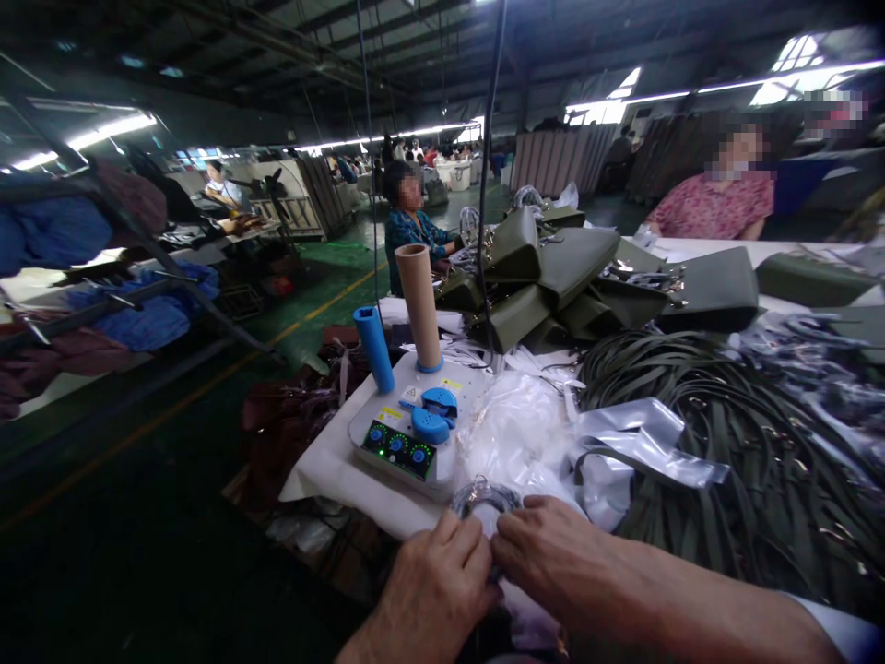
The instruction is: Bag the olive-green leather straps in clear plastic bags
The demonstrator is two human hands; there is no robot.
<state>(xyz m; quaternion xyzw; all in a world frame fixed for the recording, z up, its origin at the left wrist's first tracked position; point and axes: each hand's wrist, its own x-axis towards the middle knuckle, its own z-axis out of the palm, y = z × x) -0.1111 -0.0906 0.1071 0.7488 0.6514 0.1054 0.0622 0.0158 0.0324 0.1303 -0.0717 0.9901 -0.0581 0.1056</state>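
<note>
At the table's near edge, my left hand (446, 576) and my right hand (546, 544) are close together, fingers bent and closed on a coiled bundle of thin clear-grey strands (477, 493). A small metal ring tops the coil. White and clear plastic film (518, 429) lies just beyond the hands. To its left sits a grey machine (366, 452) with blue knobs, a blue dispenser part (432, 415), a blue post (374, 349) and a brown cardboard tube (419, 309) standing upright.
Dark green straps (691, 397) heap on the right, with green bags (577, 263) piled behind. Dark red items (277, 433) lie left of the table. Two people stand or sit across it. A black cable (488, 166) hangs over the table, and a rack with blue cloth (145, 323) is far left.
</note>
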